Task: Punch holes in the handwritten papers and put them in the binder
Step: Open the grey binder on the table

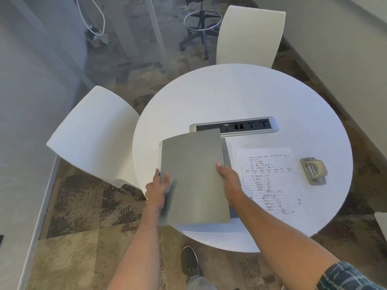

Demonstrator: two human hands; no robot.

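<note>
A grey binder is held over the near left part of the round white table, its cover facing up. My left hand grips its left edge, where a lined page sticks out. My right hand grips its right edge. To the right, a handwritten lined sheet lies flat on the table. A grey hole punch sits beyond that sheet, near the table's right side.
A power and socket strip is set into the table's middle, just behind the binder. Two white chairs stand at the table, one on the left and one behind. My shoe shows on the carpet below.
</note>
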